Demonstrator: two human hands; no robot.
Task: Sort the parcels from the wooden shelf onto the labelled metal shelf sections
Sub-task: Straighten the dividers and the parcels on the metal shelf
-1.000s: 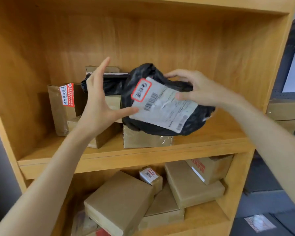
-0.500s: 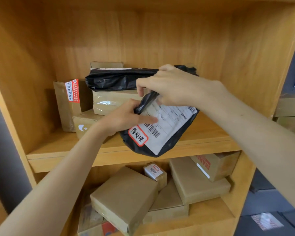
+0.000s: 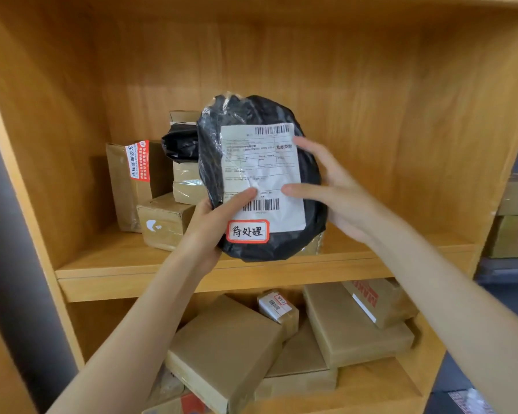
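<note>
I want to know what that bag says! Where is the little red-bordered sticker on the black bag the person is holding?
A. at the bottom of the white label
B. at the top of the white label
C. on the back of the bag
A: the red-bordered sticker sits at the lower edge of the white label on the black bag, just below the lower barcode.

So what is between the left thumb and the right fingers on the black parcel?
In the head view, only the parcel's white shipping label lies between the left hand and the right hand.
</note>
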